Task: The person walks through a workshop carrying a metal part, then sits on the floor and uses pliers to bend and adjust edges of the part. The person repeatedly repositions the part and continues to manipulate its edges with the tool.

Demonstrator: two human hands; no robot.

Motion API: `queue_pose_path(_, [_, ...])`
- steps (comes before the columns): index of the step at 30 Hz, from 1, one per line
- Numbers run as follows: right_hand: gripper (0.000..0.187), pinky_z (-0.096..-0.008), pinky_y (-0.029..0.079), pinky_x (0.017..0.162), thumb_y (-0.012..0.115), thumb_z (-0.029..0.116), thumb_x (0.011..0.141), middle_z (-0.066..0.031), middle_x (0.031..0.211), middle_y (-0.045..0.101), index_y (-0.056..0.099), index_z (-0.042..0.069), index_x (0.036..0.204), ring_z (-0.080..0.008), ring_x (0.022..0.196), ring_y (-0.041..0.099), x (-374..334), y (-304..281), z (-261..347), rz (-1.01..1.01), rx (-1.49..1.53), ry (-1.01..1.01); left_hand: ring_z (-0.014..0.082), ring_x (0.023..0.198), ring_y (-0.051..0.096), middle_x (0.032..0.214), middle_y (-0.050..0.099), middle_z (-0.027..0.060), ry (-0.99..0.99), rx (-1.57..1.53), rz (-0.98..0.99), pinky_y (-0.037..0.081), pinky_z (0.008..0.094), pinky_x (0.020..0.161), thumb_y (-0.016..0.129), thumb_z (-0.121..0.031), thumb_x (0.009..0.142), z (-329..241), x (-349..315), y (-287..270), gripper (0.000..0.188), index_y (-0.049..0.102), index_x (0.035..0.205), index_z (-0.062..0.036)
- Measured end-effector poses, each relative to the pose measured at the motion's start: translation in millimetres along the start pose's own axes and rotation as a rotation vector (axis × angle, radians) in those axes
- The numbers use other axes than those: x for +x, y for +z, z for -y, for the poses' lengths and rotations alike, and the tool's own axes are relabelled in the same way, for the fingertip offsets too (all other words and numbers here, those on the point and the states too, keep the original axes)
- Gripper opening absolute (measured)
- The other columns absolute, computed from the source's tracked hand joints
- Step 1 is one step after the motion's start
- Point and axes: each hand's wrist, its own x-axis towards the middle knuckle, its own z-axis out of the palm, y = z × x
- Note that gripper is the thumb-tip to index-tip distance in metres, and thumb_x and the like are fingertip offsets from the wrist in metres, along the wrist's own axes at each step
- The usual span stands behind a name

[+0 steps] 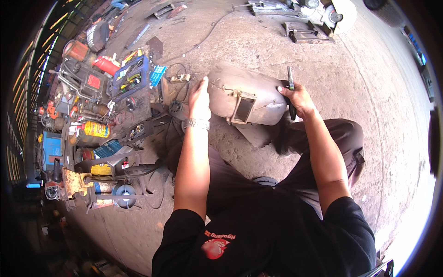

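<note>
A worn grey welding mask [226, 99] is held up in front of me above the floor, between my hands. Its dark rectangular window [244, 110] sits in a raised frame. My left hand [200, 99] presses along the mask's left edge, fingers mostly hidden behind it. At the right edge, my right hand [299, 99] grips the mask with the thumb on its front. That same hand also holds a slim tool [290, 76] with a metal upper end and a dark lower part; its kind is unclear. Below the mask shows a flat grey plate [254, 135], partly covered.
On my left stand a blue tool case [130, 76], a yellow can [96, 129], a blue box [52, 147] and a wire spool [125, 196]. Far right is a cutting machine [334, 17] with a disc. A cable [207, 34] crosses the concrete floor. Another person [97, 34] is far left.
</note>
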Motion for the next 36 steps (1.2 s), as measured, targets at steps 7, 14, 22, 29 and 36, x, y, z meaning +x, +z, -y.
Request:
queue_pose_path(7, [0.044,-0.0347,0.055,0.075,0.079,0.015,0.087,-0.0145,0.1,0.072,0.063,-0.007,0.122,-0.0202,0.085,0.067,-5,7,11,-0.018,-0.02,0.042,0.0154,0.104,0.059,0.117,0.069,0.009,0.026,0.19,-0.058,0.046,0.03,0.093,0.065,-0.041,0.099,12,11,2,0.053,0.066,0.122,0.0071])
queue_pose_path(14, [0.037,-0.0391,0.057,0.071,0.079,0.017,0.087,-0.0136,0.093,0.069,0.064,-0.01,0.108,-0.0212,0.083,0.068,-20,12,36,-0.102,0.222,0.179,0.0166,0.118,0.056,0.134,0.063,0.0116,-0.164,0.061,-0.18,0.045,0.0319,0.101,0.069,-0.042,0.096,23,22,-1,0.058,0.063,0.129,0.0057])
queue_pose_path(22, [0.028,-0.0367,0.058,0.071,0.077,0.01,0.086,-0.0104,0.091,0.069,0.065,-0.005,0.106,-0.0191,0.079,0.068,-14,2,24,0.04,0.339,0.154,0.0238,0.134,0.05,0.151,0.049,0.0174,-0.19,0.052,-0.199,0.04,0.0376,0.111,0.071,-0.051,0.092,33,37,-11,0.078,0.052,0.139,0.0083])
queue_pose_path(29, [0.026,-0.0365,0.058,0.071,0.076,0.007,0.086,-0.0099,0.092,0.069,0.064,-0.003,0.106,-0.0197,0.078,0.067,-11,4,19,0.017,0.329,0.151,0.0229,0.133,0.051,0.149,0.051,0.0177,-0.156,0.037,-0.203,0.041,0.0361,0.11,0.071,-0.049,0.092,35,36,-13,0.077,0.053,0.137,0.0111])
queue_pose_path(36, [0.032,-0.0378,0.058,0.067,0.075,0.009,0.088,-0.0123,0.095,0.068,0.059,-0.004,0.112,-0.021,0.08,0.068,-8,11,13,-0.034,0.27,0.087,0.0192,0.116,0.058,0.134,0.063,0.0159,-0.127,0.074,-0.298,0.046,0.0329,0.101,0.071,-0.052,0.092,32,28,-7,0.073,0.062,0.124,0.0128])
